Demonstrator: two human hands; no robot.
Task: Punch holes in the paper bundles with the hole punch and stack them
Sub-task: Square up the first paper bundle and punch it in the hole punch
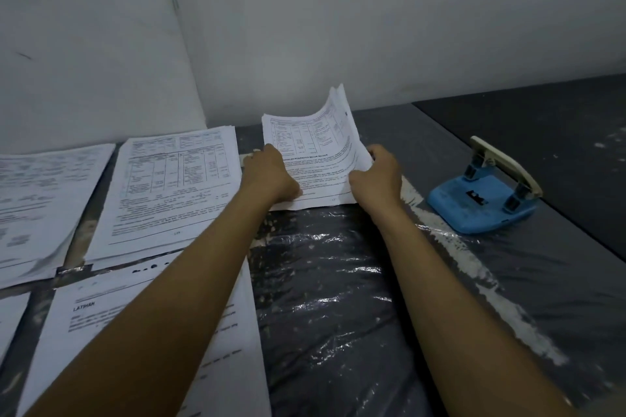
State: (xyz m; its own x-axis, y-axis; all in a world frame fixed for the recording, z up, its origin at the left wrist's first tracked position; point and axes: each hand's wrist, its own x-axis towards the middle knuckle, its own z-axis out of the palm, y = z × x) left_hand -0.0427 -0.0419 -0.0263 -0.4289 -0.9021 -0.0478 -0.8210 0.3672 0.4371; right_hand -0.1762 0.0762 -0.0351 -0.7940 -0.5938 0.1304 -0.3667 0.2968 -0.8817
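Paper bundle [315,159] lies on the plastic-covered dark surface [338,281] near the wall, its far right corner curling upward. We press our left hand [271,173] on its left edge, fingers curled under; whether they grip the sheets we cannot tell. Our right hand [379,173] pinches its right edge between thumb and fingers. Well to the right sits the blue hole punch [484,200], untouched. Printed stacks [169,186] lie at left.
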